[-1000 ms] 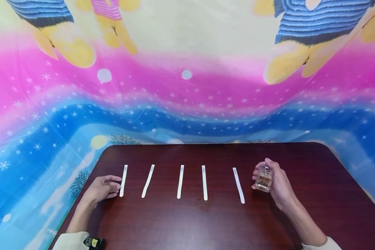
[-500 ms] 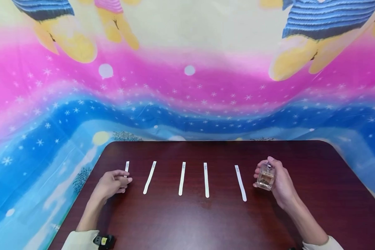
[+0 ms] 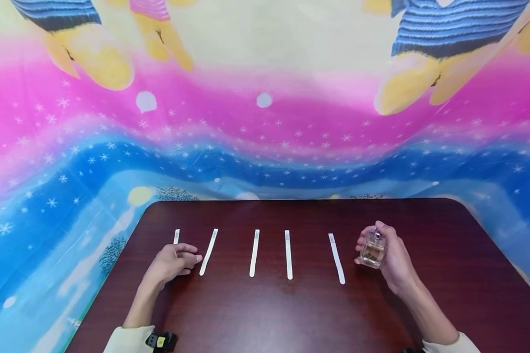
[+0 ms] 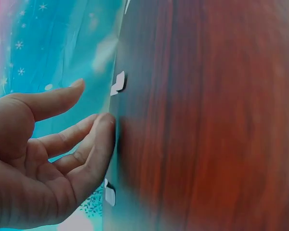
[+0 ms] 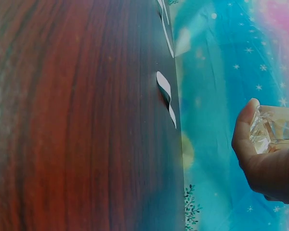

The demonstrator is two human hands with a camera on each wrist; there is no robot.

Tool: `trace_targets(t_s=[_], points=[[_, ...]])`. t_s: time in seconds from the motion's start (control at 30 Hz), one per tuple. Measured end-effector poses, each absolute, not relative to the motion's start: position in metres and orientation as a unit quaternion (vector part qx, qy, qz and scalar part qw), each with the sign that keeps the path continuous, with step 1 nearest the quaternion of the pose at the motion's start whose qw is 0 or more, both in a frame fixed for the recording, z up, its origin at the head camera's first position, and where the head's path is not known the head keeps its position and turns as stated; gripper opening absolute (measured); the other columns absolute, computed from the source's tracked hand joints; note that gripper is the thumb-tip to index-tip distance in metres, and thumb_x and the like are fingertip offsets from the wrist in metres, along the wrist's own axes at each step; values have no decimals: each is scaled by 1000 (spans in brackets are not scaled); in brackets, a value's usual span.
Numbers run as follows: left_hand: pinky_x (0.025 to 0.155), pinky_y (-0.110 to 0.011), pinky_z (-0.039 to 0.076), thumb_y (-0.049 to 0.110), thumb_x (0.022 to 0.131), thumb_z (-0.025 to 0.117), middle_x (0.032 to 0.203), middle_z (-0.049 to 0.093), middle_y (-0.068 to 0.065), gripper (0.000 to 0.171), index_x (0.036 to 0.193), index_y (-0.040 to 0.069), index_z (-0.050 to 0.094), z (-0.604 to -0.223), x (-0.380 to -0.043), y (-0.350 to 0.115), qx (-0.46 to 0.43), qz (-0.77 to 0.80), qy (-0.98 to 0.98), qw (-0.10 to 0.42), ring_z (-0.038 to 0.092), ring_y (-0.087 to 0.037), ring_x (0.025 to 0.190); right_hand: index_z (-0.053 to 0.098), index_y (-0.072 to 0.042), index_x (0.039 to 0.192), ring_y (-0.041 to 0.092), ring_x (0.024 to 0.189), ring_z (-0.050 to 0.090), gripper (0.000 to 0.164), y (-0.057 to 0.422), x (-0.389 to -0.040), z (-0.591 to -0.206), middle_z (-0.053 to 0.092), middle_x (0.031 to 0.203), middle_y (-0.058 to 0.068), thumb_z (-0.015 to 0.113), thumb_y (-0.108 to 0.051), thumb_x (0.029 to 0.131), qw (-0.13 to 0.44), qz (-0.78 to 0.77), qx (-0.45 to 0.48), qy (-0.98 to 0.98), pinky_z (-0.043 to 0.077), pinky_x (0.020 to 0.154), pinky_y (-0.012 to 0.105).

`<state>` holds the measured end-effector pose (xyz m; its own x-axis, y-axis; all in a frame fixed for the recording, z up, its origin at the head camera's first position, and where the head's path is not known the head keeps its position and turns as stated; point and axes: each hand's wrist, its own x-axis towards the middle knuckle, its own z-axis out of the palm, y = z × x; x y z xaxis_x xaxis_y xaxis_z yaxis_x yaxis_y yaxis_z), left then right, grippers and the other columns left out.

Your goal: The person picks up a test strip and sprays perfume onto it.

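Note:
My right hand (image 3: 393,257) grips a clear square glass perfume bottle (image 3: 373,250) with amber liquid inside, a fingertip at its top; the bottle (image 5: 277,127) also shows in the right wrist view. On the left, my left hand (image 3: 172,264) is held over the table with loosely bent fingers and nothing in them. Its fingertips are right beside a white paper test strip (image 3: 209,252), second from the left. The leftmost strip (image 3: 176,237) is partly hidden behind that hand. In the left wrist view, the thumb (image 4: 58,102) stands apart from the fingers.
Three more white strips lie in the row: one at the middle (image 3: 254,252), one right of it (image 3: 288,255), and a slanted one (image 3: 336,259) near the bottle. Small print marks their far ends. Behind the dark red wooden table (image 3: 265,314) hangs a patterned cloth (image 3: 265,132).
My left hand has moved right, from beside the leftmost strip, across it, to the edge of the second strip. The right hand keeps the perfume bottle in nearly the same place.

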<state>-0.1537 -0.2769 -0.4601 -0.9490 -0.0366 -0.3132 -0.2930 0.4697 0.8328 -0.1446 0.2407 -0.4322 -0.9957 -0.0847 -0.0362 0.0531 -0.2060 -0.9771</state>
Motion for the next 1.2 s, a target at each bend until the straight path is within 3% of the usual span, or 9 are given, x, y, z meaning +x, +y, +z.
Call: trace_targets(t_s=[0.53, 0.87, 1.2], points=[[69, -33, 66, 7, 92, 82, 91, 81, -11, 31, 116, -8, 70, -461, -159, -262, -99, 470, 871, 108, 74, -17, 76, 70, -18, 99, 13, 83, 72, 48, 234, -147, -432, 72, 89, -4, 33, -44, 117, 48, -772, -13, 633, 68, 69, 40], [57, -28, 56, 14, 83, 91, 81, 81, -1, 29, 104, 2, 74, -462, -165, -251, -107, 374, 917, 90, 68, -13, 61, 69, -18, 99, 13, 82, 73, 48, 231, -147, -433, 72, 89, -4, 33, -44, 117, 48, -778, -13, 626, 68, 69, 40], [84, -43, 52, 14, 79, 92, 77, 78, 6, 26, 99, 8, 77, -461, -162, -244, -90, 304, 947, 60, 69, -9, 71, 70, -18, 98, 14, 82, 72, 48, 229, -150, -432, 72, 89, -4, 33, -43, 117, 42, -774, -10, 631, 68, 68, 40]])
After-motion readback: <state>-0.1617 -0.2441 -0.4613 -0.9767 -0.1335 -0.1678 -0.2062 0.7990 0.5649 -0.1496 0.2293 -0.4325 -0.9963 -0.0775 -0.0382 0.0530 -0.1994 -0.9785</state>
